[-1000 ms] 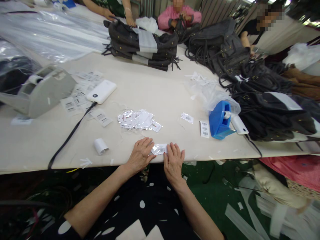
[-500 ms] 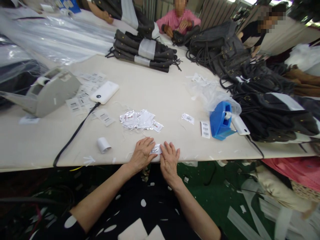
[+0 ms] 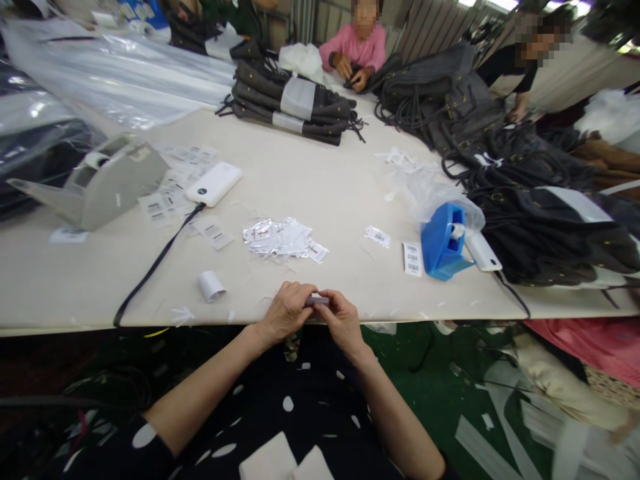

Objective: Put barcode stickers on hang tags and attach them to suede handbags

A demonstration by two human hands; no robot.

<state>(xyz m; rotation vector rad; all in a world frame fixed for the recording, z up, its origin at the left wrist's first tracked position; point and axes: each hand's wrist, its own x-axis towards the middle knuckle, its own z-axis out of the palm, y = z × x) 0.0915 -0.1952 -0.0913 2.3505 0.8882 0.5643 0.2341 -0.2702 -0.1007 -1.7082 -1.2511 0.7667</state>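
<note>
Close to the table's front edge, my left hand (image 3: 290,308) and my right hand (image 3: 343,320) pinch a small hang tag (image 3: 317,301) from its two ends. It is tipped up so that mostly a narrow greyish edge shows; fingers cover both ends. Just beyond my hands lies a loose pile of white hang tags (image 3: 285,238) in shiny clear sleeves, with thin strings. Off to the right a single barcode hang tag (image 3: 377,237) rests flat, near a barcode sticker sheet (image 3: 413,259).
A blue tape dispenser (image 3: 445,241) stands right, a grey one (image 3: 115,177) left. A white power bank (image 3: 215,183) with a black strap lies by barcode sheets (image 3: 215,232) and a small paper roll (image 3: 211,287). Bundled dark garments (image 3: 295,107) lie behind. A person in pink (image 3: 357,50) works across the table.
The hang tag lay flat on the table under my spread fingers; now it is lifted and tilted, pinched between both hands. Across the table, the dark bundle at the back left has moved left.
</note>
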